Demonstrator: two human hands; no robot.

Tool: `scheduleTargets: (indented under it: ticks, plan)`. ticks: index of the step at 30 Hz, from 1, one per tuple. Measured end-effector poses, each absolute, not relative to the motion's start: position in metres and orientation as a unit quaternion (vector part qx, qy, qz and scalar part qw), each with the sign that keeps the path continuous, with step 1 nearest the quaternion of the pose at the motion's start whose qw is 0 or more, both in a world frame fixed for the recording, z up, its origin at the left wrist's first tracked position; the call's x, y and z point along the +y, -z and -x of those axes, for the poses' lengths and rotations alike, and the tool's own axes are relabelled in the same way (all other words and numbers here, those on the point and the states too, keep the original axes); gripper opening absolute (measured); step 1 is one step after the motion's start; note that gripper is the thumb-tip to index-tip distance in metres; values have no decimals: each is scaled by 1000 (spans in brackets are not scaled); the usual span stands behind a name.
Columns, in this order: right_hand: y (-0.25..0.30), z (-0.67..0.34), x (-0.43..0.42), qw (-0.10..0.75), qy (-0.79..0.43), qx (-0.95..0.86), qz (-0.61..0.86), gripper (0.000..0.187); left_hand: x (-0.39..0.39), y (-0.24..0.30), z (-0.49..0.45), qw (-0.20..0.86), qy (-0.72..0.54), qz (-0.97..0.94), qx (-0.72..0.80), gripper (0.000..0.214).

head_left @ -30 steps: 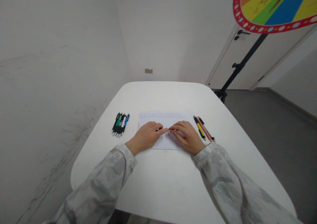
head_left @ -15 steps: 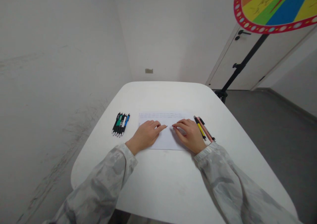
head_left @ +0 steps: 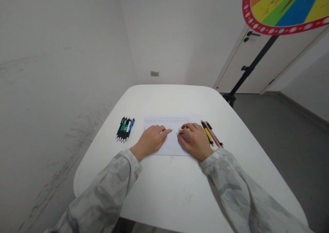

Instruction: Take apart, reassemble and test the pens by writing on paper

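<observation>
Over the left part of a white sheet of paper [head_left: 169, 147], my left hand [head_left: 152, 139] is closed, thumb and index finger pinched together. A small dark tip [head_left: 172, 130] pokes out past its fingers; the rest of that thing is hidden. My right hand [head_left: 195, 140] is curled over the right part of the sheet, its fingertips pinched on a small pale thing [head_left: 179, 131] too small to name. A narrow gap separates the two hands. Lines of handwriting run along the top of the sheet.
Several click pens [head_left: 125, 129] lie side by side left of the paper. More pens, yellow, pink and white ones [head_left: 212, 134], lie beside my right wrist. The white table [head_left: 164, 191] has rounded corners. Beyond it on the right stands a colourful wheel [head_left: 285, 10] on a black pole.
My right fingers have shifted slightly and curled, and more of the small pale thing shows at their tips. The left hand has barely moved, its dark tip a touch higher.
</observation>
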State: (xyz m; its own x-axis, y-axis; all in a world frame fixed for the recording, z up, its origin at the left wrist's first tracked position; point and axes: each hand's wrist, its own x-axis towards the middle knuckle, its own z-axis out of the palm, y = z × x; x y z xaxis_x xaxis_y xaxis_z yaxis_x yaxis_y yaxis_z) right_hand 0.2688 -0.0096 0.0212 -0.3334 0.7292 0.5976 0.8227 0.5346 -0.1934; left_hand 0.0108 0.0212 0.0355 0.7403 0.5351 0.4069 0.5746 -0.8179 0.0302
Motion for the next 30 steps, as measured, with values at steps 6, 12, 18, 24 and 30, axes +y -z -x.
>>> scheduleTargets:
  ticks: [6, 12, 18, 24, 30]
  plan:
    - [-21, -267, -10, 311, 82, -815, 483, 4, 21, -35, -12, 52, 213, 929, -298, 32]
    - [-21, -267, -10, 306, 79, -813, 489, 3, 21, -34, -12, 55, 224, 928, -293, 31]
    - [-21, -267, -10, 305, 67, -812, 494, 3, 21, -35, -10, 45, 223, 929, -291, 31]
    - [-25, -267, -12, 347, 28, -811, 470, 10, 21, -35, -10, 43, 217, 936, -275, 30]
    - [-27, -266, -11, 381, -31, -829, 407, 15, 21, -35, -11, 42, 207, 942, -262, 27]
